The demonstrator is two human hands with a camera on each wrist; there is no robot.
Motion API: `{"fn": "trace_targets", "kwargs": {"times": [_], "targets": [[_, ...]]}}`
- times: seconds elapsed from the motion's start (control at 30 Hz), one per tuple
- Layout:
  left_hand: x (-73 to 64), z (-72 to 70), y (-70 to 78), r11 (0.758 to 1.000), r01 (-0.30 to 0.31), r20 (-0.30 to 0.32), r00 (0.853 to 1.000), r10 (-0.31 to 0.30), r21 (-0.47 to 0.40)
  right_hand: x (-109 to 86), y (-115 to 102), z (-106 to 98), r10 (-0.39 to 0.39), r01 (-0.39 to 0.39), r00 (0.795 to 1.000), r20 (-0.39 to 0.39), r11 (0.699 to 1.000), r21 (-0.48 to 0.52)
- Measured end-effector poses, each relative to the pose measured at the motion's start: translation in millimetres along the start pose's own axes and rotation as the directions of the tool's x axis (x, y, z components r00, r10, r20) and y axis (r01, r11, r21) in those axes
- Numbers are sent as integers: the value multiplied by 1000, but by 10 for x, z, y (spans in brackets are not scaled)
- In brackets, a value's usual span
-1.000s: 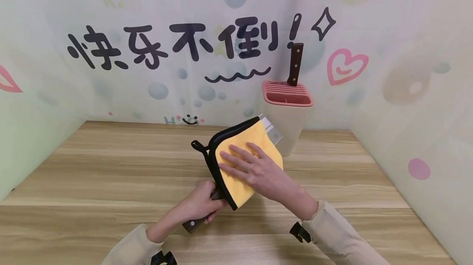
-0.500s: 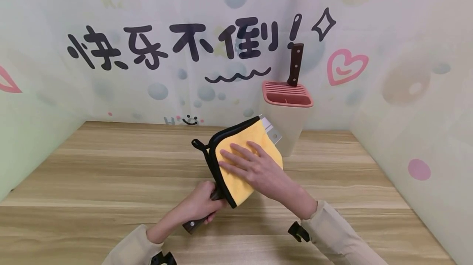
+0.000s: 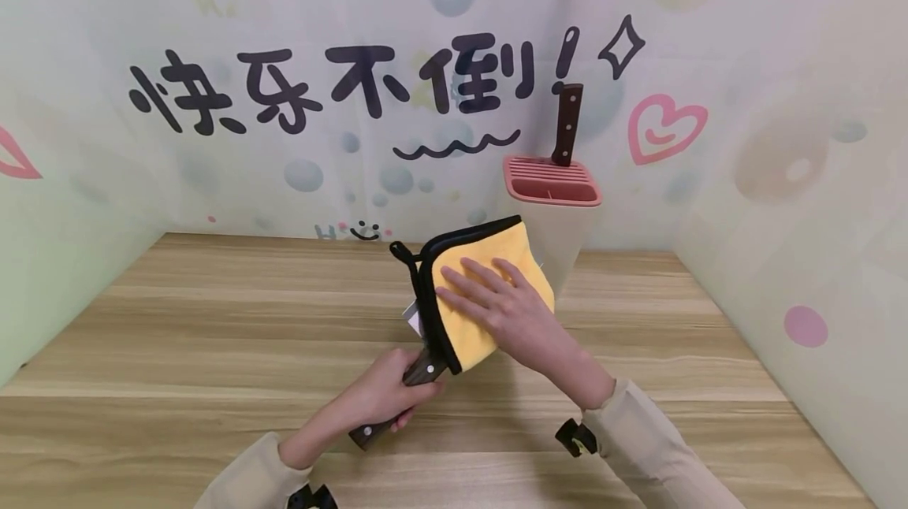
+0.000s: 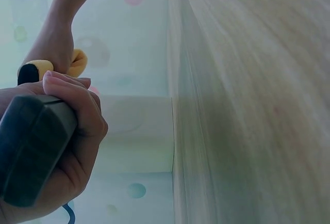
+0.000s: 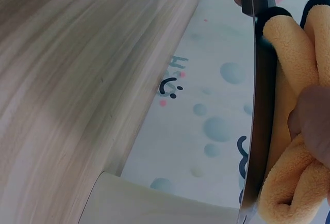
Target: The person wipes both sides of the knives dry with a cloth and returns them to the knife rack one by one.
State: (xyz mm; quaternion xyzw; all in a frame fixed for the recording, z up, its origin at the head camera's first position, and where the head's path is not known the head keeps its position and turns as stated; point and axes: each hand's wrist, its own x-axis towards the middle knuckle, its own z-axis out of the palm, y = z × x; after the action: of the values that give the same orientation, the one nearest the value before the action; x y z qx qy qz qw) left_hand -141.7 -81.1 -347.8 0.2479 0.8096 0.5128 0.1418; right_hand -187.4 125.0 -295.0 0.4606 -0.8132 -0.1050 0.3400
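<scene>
Gripping a metal-bladed knife (image 5: pixel 264 105) by its dark riveted handle (image 3: pixel 423 368) above the wood-grain table (image 3: pixel 213 320), the left hand (image 3: pixel 385 388) curls tight while the right hand (image 3: pixel 509 315), fingers outstretched, presses a fleecy yellow black-edged cloth (image 3: pixel 468 342) against the blade (image 5: pixel 264 90).

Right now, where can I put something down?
Bare table lies between the left wall and left hand, and between right sleeve and right wall. Crowded: the middle, with right hand, yellow cloth, held knife, and knife block behind.
</scene>
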Motion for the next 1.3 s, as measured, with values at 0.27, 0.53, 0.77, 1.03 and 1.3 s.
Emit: {"fn": "trace_targets", "kwargs": {"times": [0.27, 0.53, 0.77, 1.03, 1.3], "targets": [[-2, 11, -4, 1000, 13, 7, 1000, -13, -28, -24, 81, 24, 67, -67, 998, -17, 998, -10], [-28, 14, 21, 1000, 18, 14, 1000, -18, -21, -49, 153, 44, 153, -153, 988, -15, 988, 13], [-38, 19, 16, 1000, 12, 14, 1000, -12, -16, -84, 225, 77, 231, -231, 972, -43, 973, 6], [-50, 14, 6, 1000, 0, 24, 1000, 1, -19, -109, 262, 90, 284, -284, 957, -61, 959, 9], [-61, 1, 11, 1000, -6, 28, 1000, 6, -18, -109, 269, 79, 310, -311, 950, -46, 951, -6]]}}
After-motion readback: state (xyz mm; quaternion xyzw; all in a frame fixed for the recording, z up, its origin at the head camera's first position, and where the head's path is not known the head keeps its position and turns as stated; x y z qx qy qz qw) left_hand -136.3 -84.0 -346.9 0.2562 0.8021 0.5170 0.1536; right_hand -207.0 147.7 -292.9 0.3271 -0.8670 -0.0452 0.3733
